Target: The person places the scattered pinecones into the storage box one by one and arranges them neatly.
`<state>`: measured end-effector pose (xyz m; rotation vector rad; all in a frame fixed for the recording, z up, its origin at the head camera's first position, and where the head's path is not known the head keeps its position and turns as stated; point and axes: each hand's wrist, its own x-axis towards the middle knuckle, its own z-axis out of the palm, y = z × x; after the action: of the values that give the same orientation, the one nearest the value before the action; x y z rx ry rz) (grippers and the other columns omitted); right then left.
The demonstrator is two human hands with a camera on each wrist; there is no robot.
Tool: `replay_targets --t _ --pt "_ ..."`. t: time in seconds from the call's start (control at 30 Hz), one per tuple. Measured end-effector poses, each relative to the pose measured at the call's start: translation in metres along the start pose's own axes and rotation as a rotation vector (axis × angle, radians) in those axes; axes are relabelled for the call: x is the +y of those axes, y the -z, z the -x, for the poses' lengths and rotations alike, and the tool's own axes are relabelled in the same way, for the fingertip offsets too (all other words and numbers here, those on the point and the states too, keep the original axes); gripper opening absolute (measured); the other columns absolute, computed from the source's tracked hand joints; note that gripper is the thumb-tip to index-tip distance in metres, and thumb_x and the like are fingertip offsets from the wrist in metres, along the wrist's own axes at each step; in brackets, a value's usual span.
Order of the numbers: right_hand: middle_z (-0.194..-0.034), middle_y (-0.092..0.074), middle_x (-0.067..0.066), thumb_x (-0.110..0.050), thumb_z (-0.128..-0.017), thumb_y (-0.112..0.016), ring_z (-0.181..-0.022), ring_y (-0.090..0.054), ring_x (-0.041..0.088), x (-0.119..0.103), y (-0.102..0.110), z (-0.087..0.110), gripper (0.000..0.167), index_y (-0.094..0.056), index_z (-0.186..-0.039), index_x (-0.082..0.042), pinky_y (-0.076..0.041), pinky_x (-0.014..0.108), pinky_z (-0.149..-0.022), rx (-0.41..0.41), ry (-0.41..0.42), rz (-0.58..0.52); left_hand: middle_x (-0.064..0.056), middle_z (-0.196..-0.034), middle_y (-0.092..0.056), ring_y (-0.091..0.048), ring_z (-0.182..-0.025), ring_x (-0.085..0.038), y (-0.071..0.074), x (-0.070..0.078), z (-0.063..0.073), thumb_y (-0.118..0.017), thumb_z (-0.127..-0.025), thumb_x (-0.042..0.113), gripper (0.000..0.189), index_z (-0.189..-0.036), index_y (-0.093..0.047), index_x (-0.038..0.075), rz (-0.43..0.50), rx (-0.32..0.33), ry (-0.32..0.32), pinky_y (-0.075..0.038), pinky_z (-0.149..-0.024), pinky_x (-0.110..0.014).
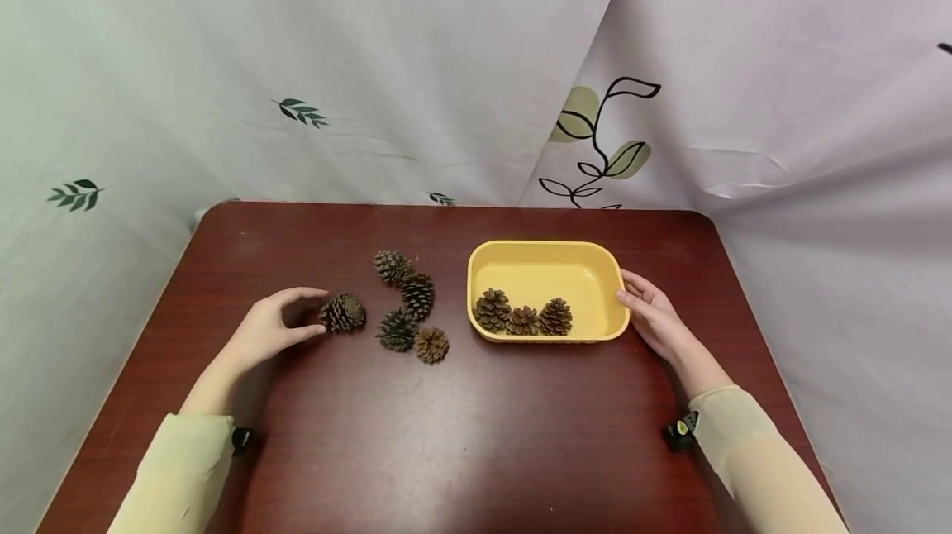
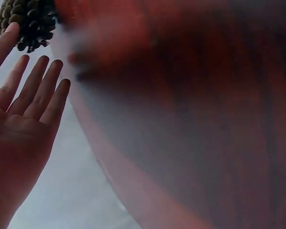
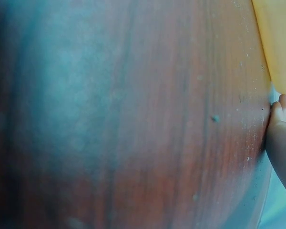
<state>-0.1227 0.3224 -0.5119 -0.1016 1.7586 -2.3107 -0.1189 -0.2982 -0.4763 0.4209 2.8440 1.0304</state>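
And here's your left hand (image 1: 271,326), thumb and fingers parted in a wide, loose C, right up at a dark brown, scaly, woody pine cone (image 1: 343,313)! That cone lies just beyond the fingertips, on their right; the thumb tip overlaps its edge in the left wrist view, though whether it truly touches you cannot tell, and the other four fingers stretch out nearly straight.

Farther right of that grip, a loose cluster: three dark brown pine cones (image 1: 417,296) and, nearer you than your fingertips, one flower-shaped, lighter tan pine cone (image 1: 431,345).

Over to your right hand (image 1: 658,321), and it has hold of a yellow, rounded-rectangular, smooth-walled basin (image 1: 550,263) by the end! Your thumb crosses the rim, your fingers lie along the outer wall, the gap closed down to the wall's thickness. Left of that thumb, inside, sit three brown pine cones (image 1: 554,317) lined up along the wall closest to you. Under both hands, a glossy red-brown wood-grain table (image 1: 461,443); beyond them, a pale leaf-printed cloth (image 1: 402,63).
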Motion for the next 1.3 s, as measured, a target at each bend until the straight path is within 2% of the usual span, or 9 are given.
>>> replay_targets --t 0.13,0.27,0.37,0.6,0.8,0.9,1.03,1.2,1.3 --pt "-0.13 -0.071 -0.015 0.003 -0.11 -0.045 -0.118 -0.067 -0.002 0.0 0.0 0.0 0.04 -0.063 -0.132 -0.025 -0.058 0.015 -0.097 -0.001 0.004 -0.002 -0.021 -0.132 -0.073 -0.072 -0.119 -0.024 -0.003 -0.003 0.001 -0.088 -0.088 0.012 0.051 -0.136 -0.069 0.007 0.062 0.017 0.005 -0.048 -0.092 -0.006" --pt "-0.129 -0.071 -0.015 0.004 -0.11 -0.045 -0.118 -0.068 -0.002 0.001 0.0 0.0 0.041 -0.064 -0.132 -0.025 -0.058 0.015 -0.096 0.007 0.003 -0.001 -0.021 -0.132 -0.073 -0.067 -0.114 0.002 -0.005 -0.003 0.0 -0.088 -0.087 0.011 0.051 -0.134 -0.07 0.006 0.107 0.029 -0.002 -0.048 -0.091 -0.003" --pt "-0.13 -0.071 -0.015 0.004 -0.11 -0.044 -0.118 -0.067 -0.001 0.0 0.0 0.0 0.041 -0.064 -0.132 -0.025 -0.058 0.015 -0.096 0.0 0.0 -0.015 -0.02 -0.131 -0.073 -0.061 -0.112 0.012 -0.007 -0.002 -0.001 -0.089 -0.087 0.013 0.051 -0.134 -0.071 0.007 0.107 0.028 -0.005 -0.047 -0.092 -0.002" --pt "-0.131 -0.07 -0.015 0.002 -0.11 -0.046 -0.119 -0.067 -0.002 0.0 0.0 0.0 0.039 -0.062 -0.133 -0.025 -0.058 0.015 -0.097 0.006 -0.007 -0.01 -0.019 -0.127 -0.075 -0.062 -0.11 0.009 -0.011 -0.002 -0.004 -0.089 -0.087 0.013 0.048 -0.132 -0.072 0.007 0.075 0.03 -0.006 -0.047 -0.091 -0.002" --pt "-0.132 -0.07 -0.015 0.003 -0.11 -0.045 -0.12 -0.066 -0.002 0.001 0.0 0.0 0.04 -0.062 -0.132 -0.025 -0.058 0.015 -0.098 -0.001 -0.004 -0.012 -0.019 -0.126 -0.076 -0.056 -0.105 0.022 -0.012 -0.003 -0.004 -0.087 -0.088 0.011 0.043 -0.129 -0.074 0.007 0.106 0.037 -0.001 -0.048 -0.089 -0.002" --pt "-0.131 -0.07 -0.016 0.002 -0.11 -0.045 -0.12 -0.067 -0.002 0.0 0.0 0.0 0.04 -0.062 -0.132 -0.026 -0.058 0.015 -0.098 0.004 -0.005 -0.011 -0.019 -0.126 -0.076 -0.055 -0.104 0.023 -0.012 -0.002 -0.004 -0.087 -0.089 0.01 0.041 -0.128 -0.075 0.006 0.121 0.037 0.001 -0.05 -0.088 -0.002" --pt "-0.131 -0.07 -0.016 0.002 -0.11 -0.046 -0.12 -0.066 -0.003 -0.001 -0.001 0.001 0.038 -0.06 -0.133 -0.025 -0.058 0.015 -0.098 0.009 -0.012 -0.002 -0.02 -0.126 -0.076 -0.059 -0.103 0.02 -0.012 -0.001 -0.004 -0.086 -0.09 0.011 0.04 -0.128 -0.074 0.005 0.122 0.03 0.019 -0.053 -0.087 -0.006" --pt "-0.132 -0.069 -0.017 0.0 -0.11 -0.047 -0.12 -0.066 -0.003 -0.001 -0.001 0.002 0.035 -0.058 -0.135 -0.022 -0.057 0.014 -0.098 0.011 -0.019 0.007 -0.02 -0.128 -0.076 -0.067 -0.107 0.009 -0.012 0.001 -0.003 -0.085 -0.092 0.014 0.039 -0.129 -0.075 0.007 0.113 0.029 0.051 -0.055 -0.086 -0.009" --pt "-0.132 -0.069 -0.016 0.001 -0.11 -0.047 -0.12 -0.066 -0.002 -0.001 -0.002 0.001 0.036 -0.058 -0.135 -0.022 -0.057 0.015 -0.098 0.007 -0.016 0.008 -0.018 -0.127 -0.077 -0.065 -0.106 0.011 -0.013 0.002 -0.003 -0.086 -0.091 0.016 0.038 -0.128 -0.076 0.008 0.106 0.051 0.054 -0.054 -0.085 -0.007"
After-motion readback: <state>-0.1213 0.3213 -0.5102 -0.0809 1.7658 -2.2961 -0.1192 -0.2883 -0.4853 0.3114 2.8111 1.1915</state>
